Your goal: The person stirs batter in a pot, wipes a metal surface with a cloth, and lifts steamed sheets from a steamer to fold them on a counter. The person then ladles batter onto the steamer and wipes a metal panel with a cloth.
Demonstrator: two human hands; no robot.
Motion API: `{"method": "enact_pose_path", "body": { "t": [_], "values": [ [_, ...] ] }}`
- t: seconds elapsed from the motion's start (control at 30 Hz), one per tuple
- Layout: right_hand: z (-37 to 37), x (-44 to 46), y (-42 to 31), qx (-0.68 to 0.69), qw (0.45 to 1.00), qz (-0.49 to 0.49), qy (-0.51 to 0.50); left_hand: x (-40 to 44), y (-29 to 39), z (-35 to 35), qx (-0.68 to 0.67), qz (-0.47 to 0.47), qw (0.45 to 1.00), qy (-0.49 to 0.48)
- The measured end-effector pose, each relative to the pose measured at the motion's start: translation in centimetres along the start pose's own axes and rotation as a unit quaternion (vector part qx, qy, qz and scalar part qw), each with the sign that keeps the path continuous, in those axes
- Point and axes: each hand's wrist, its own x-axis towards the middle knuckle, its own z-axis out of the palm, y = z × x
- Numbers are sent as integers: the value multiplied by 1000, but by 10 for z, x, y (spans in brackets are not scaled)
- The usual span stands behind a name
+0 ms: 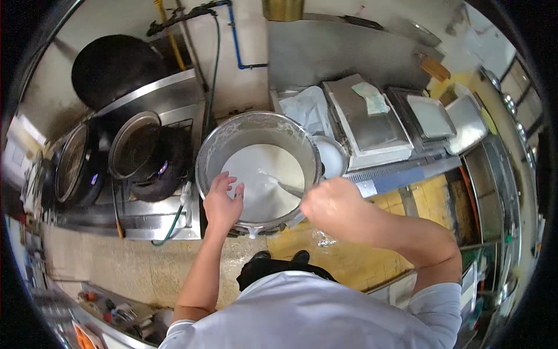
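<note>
A large metal pot (212, 145) stands in front of me, with a smooth milky white liquid (256, 174) inside. My right hand (334, 205) is closed in a fist at the pot's right edge. From it, a metal utensil (289, 189) slants down into the liquid; its lower end is submerged, so I cannot tell its exact kind. My left hand (223, 200) is at the left front of the pot, fingers apart and extended over the inside of the rim. It holds nothing, and whether it touches the rim is unclear.
Left of the pot is a stove with pans (133, 145) and a small blue flame. A green hose (177, 215) hangs beside it. To the right are a white bowl (330, 158), a plastic bag (307, 110), a metal-topped box (366, 125) and trays (431, 116).
</note>
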Motion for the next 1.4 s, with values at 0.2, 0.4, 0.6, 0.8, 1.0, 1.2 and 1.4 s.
{"method": "enact_pose_path", "body": {
  "t": [0.2,0.4,0.6,0.8,1.0,1.2,1.4],
  "values": [
    [-31,-26,5,17,998,-58,-6,-3,4,5,80,-6,997,5],
    [41,-25,-13,32,998,12,61,-2,-1,3,82,2,997,-7],
    [104,-12,-37,-69,982,88,155,1,-5,4,143,9,988,-63],
    [106,-15,-15,-121,980,151,47,5,-1,-2,156,-15,983,-97],
    [18,-11,-16,-64,987,96,-108,3,-2,-5,129,-27,985,-109],
    [-52,6,-27,15,971,87,-224,3,-9,-3,78,30,993,-87],
    [17,7,-54,19,987,91,-132,-1,-11,-5,56,83,992,-72]
  ]
}}
